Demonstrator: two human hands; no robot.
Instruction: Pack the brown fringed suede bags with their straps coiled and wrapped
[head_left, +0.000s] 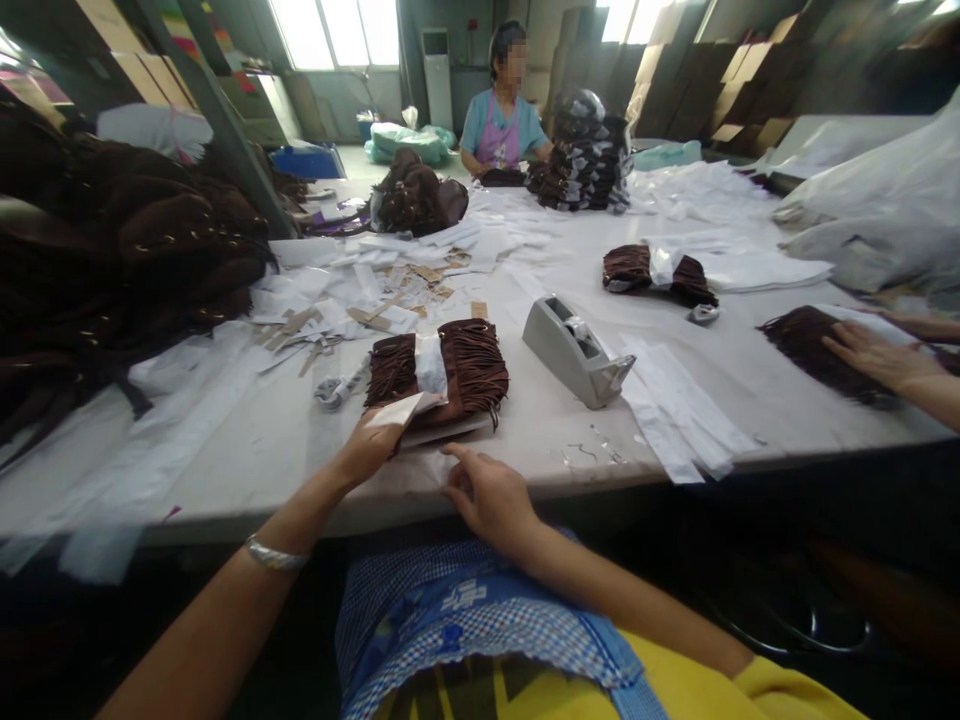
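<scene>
White-topped table (525, 440) bore the fringed brown bundle (474, 365), seemingly light, floppy and best held around its white band (430, 362). The left hand (370, 452) gripped its near-left corner; the right hand (496, 498) was half-curled nearby, any hold unclear.

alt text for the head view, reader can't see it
A person's left hand touches the near left corner of a brown fringed bundle with a white band, the right hand just in front, at a cluttered white table. A grey tape dispenser stands rightward; beyond, a co-worker is beside a stack.
</scene>
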